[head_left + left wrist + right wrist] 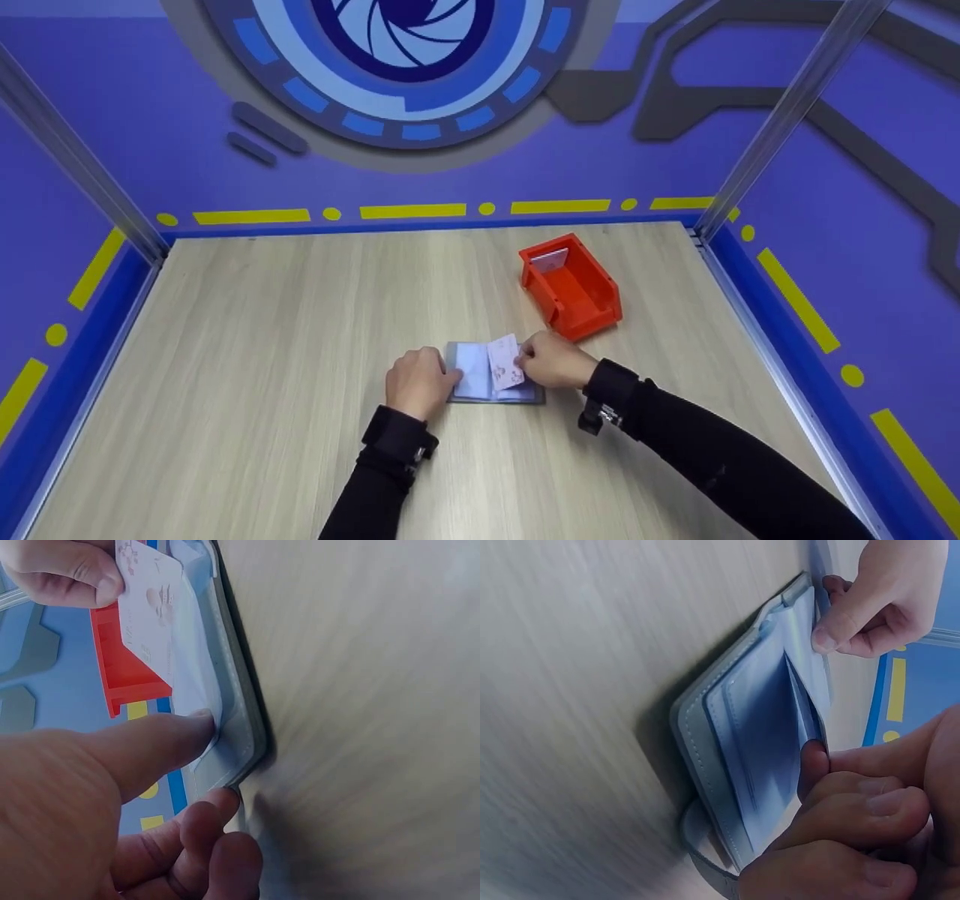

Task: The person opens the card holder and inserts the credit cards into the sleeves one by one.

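An open grey card wallet (451, 397) with clear plastic sleeves lies on the table, seen close up in both wrist views. My left hand (418, 382) pinches its left side, the thumb (169, 742) on the sleeve and a fingertip at the outer edge of the cover. Between thumb and index finger, my right hand (555, 360) pinches a pale card (505, 360) with small pinkish pictures. The card stands tilted over the middle of the wallet. In the right wrist view, a grey strap (705, 855) loops from the wallet's side.
Just beyond my right hand, a red plastic bin (574, 292) stands on the wooden table (262, 360), with a white label (550, 260) at its far end. Blue-purple panels (450, 180) with yellow marks enclose the table at the back and sides.
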Motion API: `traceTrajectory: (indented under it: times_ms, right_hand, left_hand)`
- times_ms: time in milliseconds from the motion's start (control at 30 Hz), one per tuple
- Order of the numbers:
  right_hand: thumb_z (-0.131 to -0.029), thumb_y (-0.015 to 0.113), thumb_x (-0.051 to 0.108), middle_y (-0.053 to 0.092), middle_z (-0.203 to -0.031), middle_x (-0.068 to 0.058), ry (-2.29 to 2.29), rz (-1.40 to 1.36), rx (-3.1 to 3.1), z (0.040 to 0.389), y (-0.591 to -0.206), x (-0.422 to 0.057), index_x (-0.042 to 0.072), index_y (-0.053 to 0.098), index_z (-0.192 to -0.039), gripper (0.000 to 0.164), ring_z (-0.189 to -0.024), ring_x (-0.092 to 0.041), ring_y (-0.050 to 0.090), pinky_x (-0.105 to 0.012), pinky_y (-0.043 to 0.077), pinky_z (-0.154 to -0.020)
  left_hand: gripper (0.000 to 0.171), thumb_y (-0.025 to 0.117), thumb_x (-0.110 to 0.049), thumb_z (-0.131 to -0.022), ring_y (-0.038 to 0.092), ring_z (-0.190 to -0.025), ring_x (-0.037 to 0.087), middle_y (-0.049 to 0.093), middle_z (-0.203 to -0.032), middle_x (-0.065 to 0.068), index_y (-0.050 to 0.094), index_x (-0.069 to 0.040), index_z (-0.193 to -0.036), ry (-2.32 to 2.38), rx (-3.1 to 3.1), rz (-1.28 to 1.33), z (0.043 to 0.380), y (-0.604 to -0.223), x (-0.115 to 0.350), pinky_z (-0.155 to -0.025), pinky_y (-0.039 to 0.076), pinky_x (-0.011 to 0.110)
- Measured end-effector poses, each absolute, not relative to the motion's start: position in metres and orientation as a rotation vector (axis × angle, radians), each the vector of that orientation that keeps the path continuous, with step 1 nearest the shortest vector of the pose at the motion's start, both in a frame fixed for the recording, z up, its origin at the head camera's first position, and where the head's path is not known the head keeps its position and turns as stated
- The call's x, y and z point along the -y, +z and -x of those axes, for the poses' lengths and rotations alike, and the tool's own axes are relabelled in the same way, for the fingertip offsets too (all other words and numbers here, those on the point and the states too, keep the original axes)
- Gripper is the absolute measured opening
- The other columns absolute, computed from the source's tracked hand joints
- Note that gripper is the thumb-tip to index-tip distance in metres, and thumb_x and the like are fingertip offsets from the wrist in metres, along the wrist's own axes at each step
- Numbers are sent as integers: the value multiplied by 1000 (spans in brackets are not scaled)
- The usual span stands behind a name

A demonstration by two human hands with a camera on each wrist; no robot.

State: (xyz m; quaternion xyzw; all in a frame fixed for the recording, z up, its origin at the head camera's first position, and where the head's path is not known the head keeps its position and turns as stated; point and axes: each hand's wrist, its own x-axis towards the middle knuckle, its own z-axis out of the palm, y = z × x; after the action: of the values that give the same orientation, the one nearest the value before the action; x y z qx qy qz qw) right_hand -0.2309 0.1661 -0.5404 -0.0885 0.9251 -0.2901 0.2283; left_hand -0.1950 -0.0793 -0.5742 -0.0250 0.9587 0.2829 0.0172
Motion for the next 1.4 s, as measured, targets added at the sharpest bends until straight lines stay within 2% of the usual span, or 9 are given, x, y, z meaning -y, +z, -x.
traceTrajectory:
  times_ms: [200,467,767,900,1133,1400]
  right_hand:
    - [-106,64,17,51,-75,1,-804,220,-2536,231,-542,-165,11,69,-80,27,-67,-16,48,-29,36,-61]
    - [-105,66,17,47,-73,1,-767,224,-2527,227,-542,-164,11,67,-78,28,-68,-17,46,-30,34,-61]
    - [-106,67,24,56,-83,-2,-720,154,-2515,226,-540,-162,8,74,-94,21,-77,-20,54,-31,39,-66]
    - [-107,65,24,57,-88,-3,-719,149,-2500,225,-541,-163,8,75,-97,21,-82,-21,55,-32,40,-69]
    - [-106,66,23,55,-83,-1,-753,148,-2488,226,-543,-162,10,74,-91,21,-77,-19,53,-31,39,-66]
    - [-104,66,21,51,-71,3,-762,212,-2497,229,-544,-161,13,69,-75,30,-69,-16,49,-28,35,-62]
  left_hand:
    - [31,88,-34,-91,62,-67,20,71,-75,2,71,-14,-75,884,-2968,81,195,-574,80,-62,48,38]
    - [34,89,-32,-91,57,-62,17,67,-70,0,68,-14,-70,885,-2995,63,194,-574,81,-57,40,33]
    - [31,89,-32,-91,60,-65,18,71,-74,2,70,-14,-74,874,-2981,68,195,-575,80,-60,45,36]
    - [32,89,-31,-90,59,-64,18,69,-73,1,69,-14,-73,876,-2980,71,195,-573,80,-59,43,36]
    - [30,88,-28,-91,58,-64,18,68,-73,0,69,-13,-73,875,-2960,79,195,-571,79,-59,41,35]
    - [27,86,-24,-91,59,-65,19,69,-73,2,70,-12,-72,870,-2962,70,195,-572,79,-60,43,35]
